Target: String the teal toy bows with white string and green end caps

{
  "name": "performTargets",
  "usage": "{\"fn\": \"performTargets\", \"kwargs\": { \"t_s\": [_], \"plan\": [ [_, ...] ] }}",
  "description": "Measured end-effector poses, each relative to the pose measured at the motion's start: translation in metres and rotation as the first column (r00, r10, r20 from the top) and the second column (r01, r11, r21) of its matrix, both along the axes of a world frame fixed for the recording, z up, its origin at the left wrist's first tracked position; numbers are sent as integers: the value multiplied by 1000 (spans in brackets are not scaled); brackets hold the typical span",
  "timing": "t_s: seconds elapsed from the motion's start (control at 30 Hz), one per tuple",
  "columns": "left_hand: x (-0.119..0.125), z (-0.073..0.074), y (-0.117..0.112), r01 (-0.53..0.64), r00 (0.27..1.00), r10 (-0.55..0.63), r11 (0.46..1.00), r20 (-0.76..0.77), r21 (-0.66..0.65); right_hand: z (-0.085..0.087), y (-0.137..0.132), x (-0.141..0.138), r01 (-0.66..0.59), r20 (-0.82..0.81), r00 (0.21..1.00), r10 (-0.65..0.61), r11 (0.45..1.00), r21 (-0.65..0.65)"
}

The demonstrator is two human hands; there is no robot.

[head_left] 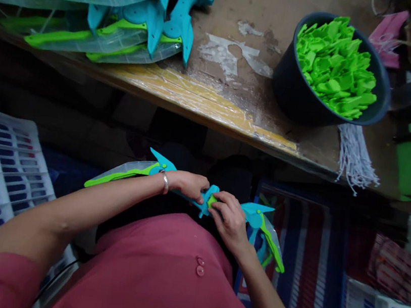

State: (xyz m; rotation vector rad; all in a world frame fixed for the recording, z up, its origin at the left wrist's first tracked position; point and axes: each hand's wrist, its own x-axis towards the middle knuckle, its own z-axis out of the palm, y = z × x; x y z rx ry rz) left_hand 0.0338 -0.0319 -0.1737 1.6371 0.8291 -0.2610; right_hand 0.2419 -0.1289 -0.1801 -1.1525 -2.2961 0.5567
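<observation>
A blue and green plastic toy bow [255,219] lies across my lap, its two ends sticking out to either side. My left hand [190,185], with a silver bracelet at the wrist, is closed around the bow's blue middle. Fingers of my right hand [232,221] pinch a small bright green plastic piece [211,200] against that same middle part. Whether the piece sits fixed in the bow or only touches it, I cannot tell. Both palms and part of the bow's centre are hidden by the hands.
Similar bows [133,16] are stacked at the table's back left. A dark bucket [288,92] full of green plastic pieces [336,65] stands on the table [230,4]. White strings [356,152] hang over the edge. A white plastic crate [1,161] is at my left.
</observation>
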Motion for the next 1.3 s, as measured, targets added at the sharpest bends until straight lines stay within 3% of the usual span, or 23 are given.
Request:
{"fn": "performTargets", "kwargs": {
  "t_s": [0.17, 0.43, 0.73, 0.93, 1.07, 1.2, 1.3],
  "plan": [
    [-1, 0, 0, 17, 1000, -18, 1000, -13, -26, -4, 4, -1, -34, -38, 999, 34, 999, 0],
    [-2, -13, 3, 72, 997, -72, 997, -14, -9, -9, 0, 1, -69, -32, 997, 74, 988, 142],
    [6, -7, -1, 17, 996, -15, 1000, -85, 23, -11, -11, 20, -150, 179, 973, 147, 989, 3],
    [14, -8, -6, -76, 981, 83, 996, -178, 42, -15, -12, 21, -149, 237, 961, 145, 989, -1],
    [14, -10, -6, -86, 983, 96, 994, -154, 72, -14, -15, 18, -138, 306, 942, 135, 990, -12],
    [8, -15, -3, -56, 993, 58, 998, -100, 22, -5, -21, 10, -136, 379, 913, 148, 989, -57],
    [3, -17, -3, -29, 998, 23, 995, -62, -95, 4, -27, 4, -121, 398, 904, 155, 987, -109]
  ]
}}
